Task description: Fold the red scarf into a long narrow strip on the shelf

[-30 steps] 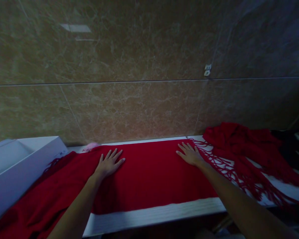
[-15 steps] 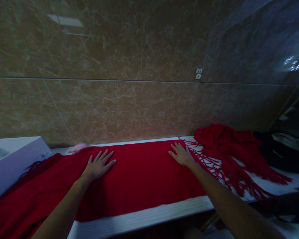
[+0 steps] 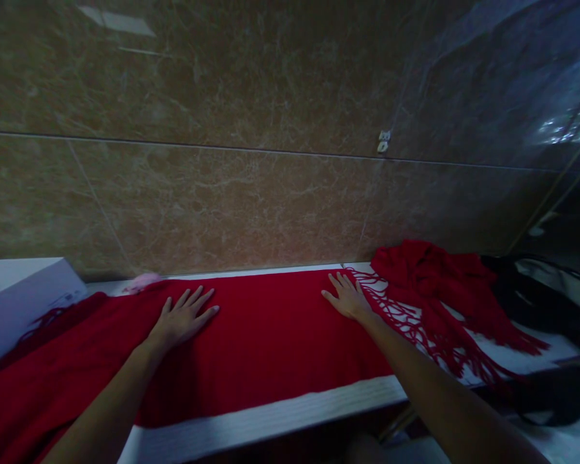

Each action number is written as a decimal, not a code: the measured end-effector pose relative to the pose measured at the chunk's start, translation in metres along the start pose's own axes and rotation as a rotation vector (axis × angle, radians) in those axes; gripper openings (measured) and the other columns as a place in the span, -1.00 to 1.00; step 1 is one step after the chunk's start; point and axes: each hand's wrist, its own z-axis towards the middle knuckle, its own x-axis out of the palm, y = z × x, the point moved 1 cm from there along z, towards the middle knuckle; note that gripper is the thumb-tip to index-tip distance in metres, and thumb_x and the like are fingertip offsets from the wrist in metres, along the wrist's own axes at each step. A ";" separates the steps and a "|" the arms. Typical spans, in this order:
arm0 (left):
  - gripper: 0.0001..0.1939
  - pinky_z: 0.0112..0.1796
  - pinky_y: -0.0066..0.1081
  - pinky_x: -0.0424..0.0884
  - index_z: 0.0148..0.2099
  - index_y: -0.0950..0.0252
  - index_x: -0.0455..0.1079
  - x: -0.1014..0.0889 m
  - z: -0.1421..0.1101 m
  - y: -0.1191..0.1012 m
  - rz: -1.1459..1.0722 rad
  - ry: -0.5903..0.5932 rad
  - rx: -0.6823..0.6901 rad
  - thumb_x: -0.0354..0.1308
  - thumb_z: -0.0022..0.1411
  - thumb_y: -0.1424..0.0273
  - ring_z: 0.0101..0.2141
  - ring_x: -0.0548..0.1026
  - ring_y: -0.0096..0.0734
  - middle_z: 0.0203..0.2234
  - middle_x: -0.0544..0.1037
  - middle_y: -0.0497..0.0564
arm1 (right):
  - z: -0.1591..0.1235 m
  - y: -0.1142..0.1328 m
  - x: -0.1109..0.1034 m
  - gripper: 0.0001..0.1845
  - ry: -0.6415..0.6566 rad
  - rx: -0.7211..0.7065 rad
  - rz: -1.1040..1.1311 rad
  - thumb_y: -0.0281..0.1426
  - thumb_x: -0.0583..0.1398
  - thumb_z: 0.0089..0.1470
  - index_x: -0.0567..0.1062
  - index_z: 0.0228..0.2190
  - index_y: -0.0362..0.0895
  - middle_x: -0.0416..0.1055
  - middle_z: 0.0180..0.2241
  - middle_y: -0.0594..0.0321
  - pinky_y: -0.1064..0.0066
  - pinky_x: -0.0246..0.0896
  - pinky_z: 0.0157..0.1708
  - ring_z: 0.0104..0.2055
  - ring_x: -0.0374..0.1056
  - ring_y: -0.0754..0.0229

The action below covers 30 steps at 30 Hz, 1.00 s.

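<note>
A red fringed scarf [image 3: 270,341] lies spread flat along a white table [image 3: 251,425] against a brown marble wall. My left hand [image 3: 182,317] rests palm down on the scarf's left part, fingers spread. Near the scarf's right end my right hand [image 3: 345,298] also lies flat with fingers apart, right beside the fringe [image 3: 415,328]. Neither hand holds anything.
A second red scarf [image 3: 439,277] lies bunched at the right, with dark fabric [image 3: 546,303] beyond it. A white box [image 3: 24,296] stands at the left edge. A small pink object [image 3: 142,281] sits by the wall. A small white fitting [image 3: 383,142] is on the wall.
The view has swung to the right, so the box and scarf sit further left in frame. Both hands stay flat on the scarf in about the same places.
</note>
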 end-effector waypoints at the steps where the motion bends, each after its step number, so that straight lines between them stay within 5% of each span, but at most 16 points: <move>1: -0.30 0.37 0.29 -0.13 0.52 0.03 0.02 -0.002 -0.001 -0.002 0.007 0.004 -0.003 -0.16 0.44 -0.03 0.47 -0.05 0.09 0.49 0.01 0.05 | 0.001 0.000 0.001 -0.15 0.002 0.000 -0.001 0.11 -0.16 0.38 -0.01 0.48 -0.09 -0.25 0.52 0.08 -0.09 -0.45 0.46 0.55 -0.35 -0.02; 30: -0.22 0.41 0.22 -0.26 0.54 0.00 -0.05 -0.009 -0.009 -0.004 -0.063 0.065 -0.016 -0.25 0.41 -0.19 0.49 -0.16 -0.03 0.52 -0.09 -0.02 | 0.042 -0.041 0.047 -0.02 -0.098 -0.098 -0.063 0.22 -0.20 0.23 0.15 0.44 -0.09 -0.02 0.47 0.06 -0.22 -0.20 0.42 0.51 -0.17 -0.17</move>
